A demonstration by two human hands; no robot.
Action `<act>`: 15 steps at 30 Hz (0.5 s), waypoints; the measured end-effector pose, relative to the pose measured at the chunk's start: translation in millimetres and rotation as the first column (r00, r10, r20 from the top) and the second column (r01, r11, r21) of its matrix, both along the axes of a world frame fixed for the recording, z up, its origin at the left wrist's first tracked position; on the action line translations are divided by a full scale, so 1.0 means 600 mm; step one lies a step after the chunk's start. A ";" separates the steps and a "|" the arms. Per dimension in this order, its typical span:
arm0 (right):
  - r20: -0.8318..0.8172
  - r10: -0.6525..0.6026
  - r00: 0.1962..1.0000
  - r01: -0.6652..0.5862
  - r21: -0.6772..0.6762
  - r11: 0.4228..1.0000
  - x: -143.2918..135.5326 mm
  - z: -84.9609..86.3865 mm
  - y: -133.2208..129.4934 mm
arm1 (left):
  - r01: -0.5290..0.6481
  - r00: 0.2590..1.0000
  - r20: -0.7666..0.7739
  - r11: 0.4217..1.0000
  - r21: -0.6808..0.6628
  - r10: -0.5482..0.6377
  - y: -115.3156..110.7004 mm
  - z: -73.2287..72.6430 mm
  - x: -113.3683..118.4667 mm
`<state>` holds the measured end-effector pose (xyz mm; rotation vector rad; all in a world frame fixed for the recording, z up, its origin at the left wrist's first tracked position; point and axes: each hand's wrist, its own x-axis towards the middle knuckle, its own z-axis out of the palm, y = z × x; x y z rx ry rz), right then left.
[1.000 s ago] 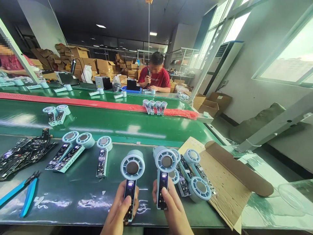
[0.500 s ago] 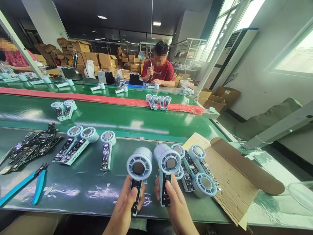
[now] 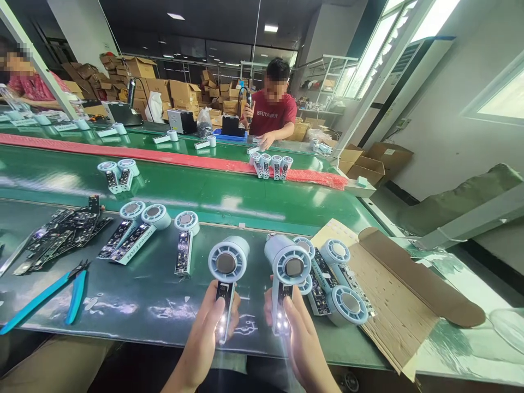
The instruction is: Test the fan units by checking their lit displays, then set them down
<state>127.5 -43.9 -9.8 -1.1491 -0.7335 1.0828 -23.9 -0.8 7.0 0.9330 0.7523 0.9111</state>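
Note:
My left hand (image 3: 213, 322) is wrapped round the handle of a light-blue handheld fan (image 3: 227, 259), its thumb on the exposed black circuit board. A second handheld fan (image 3: 289, 262) of the same kind is in my right hand (image 3: 297, 322), with the thumb pressed on its board too. Both fans stand upright, round heads on top, and white lights glow low on both boards. Just right of my right hand lie several more fans (image 3: 347, 305) with bare boards. Left of my left hand a single fan (image 3: 185, 245) lies on the dark bench mat (image 3: 147, 289).
Blue-handled cutters (image 3: 76, 295) and a heap of circuit boards (image 3: 65, 234) lie at left, near two fans (image 3: 135, 234). Flattened cardboard (image 3: 393, 295) covers the right side. Beyond runs a green conveyor (image 3: 196, 191) with a red strip (image 3: 164, 156); a co-worker (image 3: 273, 106) sits across it.
Lights have come on in both fans' boards. My hands and the fans have moved slightly apart. The co-worker's hand now reaches forward toward a fan on the far side.

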 end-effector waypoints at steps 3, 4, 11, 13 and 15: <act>-0.086 0.055 0.995 -0.058 -0.026 0.998 0.001 -0.004 -0.002 | -0.012 0.999 0.032 1.000 -0.020 0.012 -0.001 0.002 -0.001; -0.094 0.056 0.994 -0.059 -0.023 0.998 0.000 -0.003 -0.002 | -0.017 0.999 0.041 0.999 -0.030 0.018 -0.001 0.002 -0.001; -0.109 0.039 0.993 -0.039 0.001 0.999 -0.009 0.009 -0.001 | -0.021 0.999 0.043 1.000 0.003 0.021 -0.003 -0.003 -0.004; -0.139 0.060 0.989 -0.059 0.008 0.998 -0.012 0.003 0.000 | -0.006 0.998 0.055 1.000 -0.004 0.006 -0.005 -0.006 -0.005; -0.166 0.073 0.983 -0.074 0.003 0.997 -0.016 -0.005 0.000 | 0.013 0.997 0.075 1.000 -0.014 -0.011 -0.006 -0.008 -0.005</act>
